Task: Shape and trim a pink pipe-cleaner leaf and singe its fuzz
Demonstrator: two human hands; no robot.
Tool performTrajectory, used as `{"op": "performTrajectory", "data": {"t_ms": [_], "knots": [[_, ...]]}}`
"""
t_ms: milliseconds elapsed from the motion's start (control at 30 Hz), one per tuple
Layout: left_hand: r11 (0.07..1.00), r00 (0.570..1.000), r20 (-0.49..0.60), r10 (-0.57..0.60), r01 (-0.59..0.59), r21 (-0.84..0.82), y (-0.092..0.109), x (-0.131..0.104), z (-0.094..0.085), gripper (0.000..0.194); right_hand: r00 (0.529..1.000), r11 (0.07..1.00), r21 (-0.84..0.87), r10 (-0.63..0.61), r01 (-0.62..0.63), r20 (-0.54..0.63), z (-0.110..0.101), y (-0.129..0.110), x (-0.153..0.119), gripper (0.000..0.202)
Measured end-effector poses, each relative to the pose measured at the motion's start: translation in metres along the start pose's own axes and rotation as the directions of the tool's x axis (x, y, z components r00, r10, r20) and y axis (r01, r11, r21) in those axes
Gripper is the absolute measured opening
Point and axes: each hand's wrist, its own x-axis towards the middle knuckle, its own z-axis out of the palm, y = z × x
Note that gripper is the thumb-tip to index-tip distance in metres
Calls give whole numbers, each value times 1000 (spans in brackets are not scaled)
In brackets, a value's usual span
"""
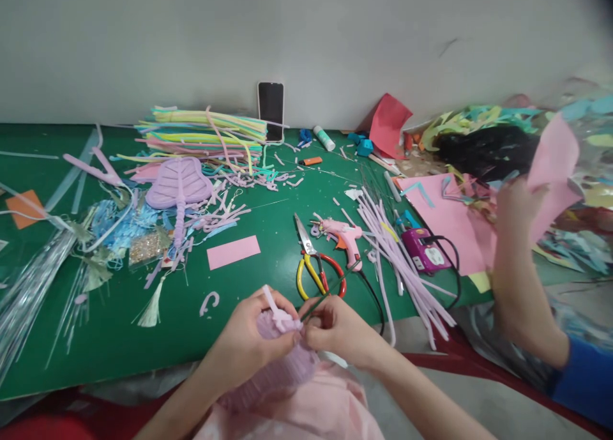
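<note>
My left hand (251,334) is closed around a fuzzy lilac pipe-cleaner piece (282,366), held over my lap at the table's front edge. A short lilac end sticks up from its top. My right hand (335,331) pinches at the right side of that same piece, its fingertips close to my left thumb. From the right fingers a thin dark green stick (330,291) slants up to the right across the scissors. Those scissors (313,261), with one yellow and one red handle, lie just beyond my hands, beside a pink glue gun (342,234).
A lilac pipe-cleaner fan (179,184), a pipe-cleaner bundle (205,133) and a pink paper strip (234,253) lie left. Loose lilac pipe cleaners (397,255) and a purple box (424,251) with a cord are right. A co-worker's hand (520,204) holds pink paper (555,152).
</note>
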Motion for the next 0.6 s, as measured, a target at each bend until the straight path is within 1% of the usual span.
{"op": "performTrajectory", "data": {"t_ms": [133, 300, 433, 533, 600], "knots": [[998, 999, 38, -22, 24, -57, 1, 0, -3, 15, 999, 1000, 13, 13, -13, 37, -3, 0, 3, 7], [987, 996, 89, 19, -5, -161, -1, 0, -7, 20, 994, 987, 157, 29, -45, 106, -1, -3, 2, 13], [969, 992, 121, 39, -7, -249, -3, 2, -9, 24, 987, 962, 273, -14, -30, 159, 1, -2, 5, 27], [954, 988, 151, 20, 27, -300, -5, 3, -11, 29, 983, 940, 339, -41, -22, 180, 2, 1, 10, 39], [947, 986, 166, 9, 45, -318, -5, 4, -13, 31, 982, 932, 362, -54, -16, 182, 2, 2, 14, 44]]}}
